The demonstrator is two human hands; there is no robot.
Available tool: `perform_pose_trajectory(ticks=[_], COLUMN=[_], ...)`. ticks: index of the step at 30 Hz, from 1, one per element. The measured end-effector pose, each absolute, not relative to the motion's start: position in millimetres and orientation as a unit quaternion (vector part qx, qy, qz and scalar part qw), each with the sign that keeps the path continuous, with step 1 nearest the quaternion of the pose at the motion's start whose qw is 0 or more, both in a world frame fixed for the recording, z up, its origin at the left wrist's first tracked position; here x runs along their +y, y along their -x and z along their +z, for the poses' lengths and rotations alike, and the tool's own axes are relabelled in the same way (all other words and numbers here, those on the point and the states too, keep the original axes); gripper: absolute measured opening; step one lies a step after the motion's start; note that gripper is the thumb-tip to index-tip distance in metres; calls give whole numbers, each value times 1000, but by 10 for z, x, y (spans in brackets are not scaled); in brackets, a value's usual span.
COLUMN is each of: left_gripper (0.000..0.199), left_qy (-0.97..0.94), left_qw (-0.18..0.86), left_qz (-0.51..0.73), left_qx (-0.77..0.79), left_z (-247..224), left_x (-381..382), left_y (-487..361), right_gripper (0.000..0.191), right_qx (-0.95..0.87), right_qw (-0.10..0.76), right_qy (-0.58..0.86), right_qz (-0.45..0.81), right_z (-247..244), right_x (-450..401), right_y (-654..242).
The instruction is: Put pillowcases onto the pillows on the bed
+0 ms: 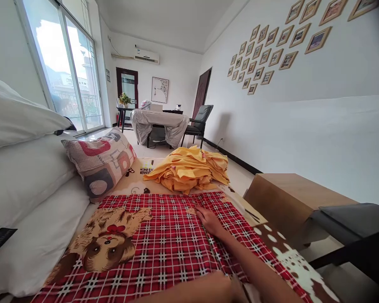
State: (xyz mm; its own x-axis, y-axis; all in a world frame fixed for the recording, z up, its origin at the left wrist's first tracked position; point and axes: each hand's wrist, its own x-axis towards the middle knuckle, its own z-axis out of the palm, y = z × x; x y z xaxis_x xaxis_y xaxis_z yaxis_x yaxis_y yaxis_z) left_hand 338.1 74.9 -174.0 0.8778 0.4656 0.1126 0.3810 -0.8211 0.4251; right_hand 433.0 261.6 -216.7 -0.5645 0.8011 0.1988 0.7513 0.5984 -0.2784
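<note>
A red plaid sheet (164, 235) with a printed brown puppy lies spread over the bed in front of me. My right hand (210, 221) reaches across its right half, fingers closed together on a raised fold of the fabric. The fold runs from those fingertips down toward me. Low in the view, my left hand (232, 288) is close above the near part of the sheet, partly cut off and smeared by motion, so its fingers do not show clearly. Beyond the sheet's far edge sits a crumpled yellow cloth (189, 168).
A patterned pillow (102, 164) leans at the far left of the bed, beside stacked white pillows (28, 189). On the right stand a brown box-like piece (281, 195) and a grey-seated chair (350, 219). A covered table (161, 122) and another chair (202, 120) are farther back.
</note>
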Motion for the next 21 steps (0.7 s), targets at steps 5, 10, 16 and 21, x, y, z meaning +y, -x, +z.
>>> perform_pose_trajectory(ticks=[5, 10, 16, 21], left_gripper=[20, 24, 30, 34], left_qy=[-907, -918, -910, -921], left_qw=[150, 107, 31, -1], left_qz=[73, 84, 132, 118], left_qx=[387, 372, 392, 372], left_z=[-1541, -1789, -1911, -1830], left_x=[1115, 1191, 1210, 1270], left_y=[-3241, -3293, -3229, -3196], right_gripper=[52, 56, 51, 50], right_qx=[-901, -892, -874, -880], right_qw=[118, 139, 178, 168], right_qy=[399, 411, 428, 420], right_qz=[119, 123, 145, 144], right_z=[-2176, -2225, -2267, -2227], right_x=[2502, 2530, 2594, 2550], right_y=[-4617, -4662, -4673, -4675])
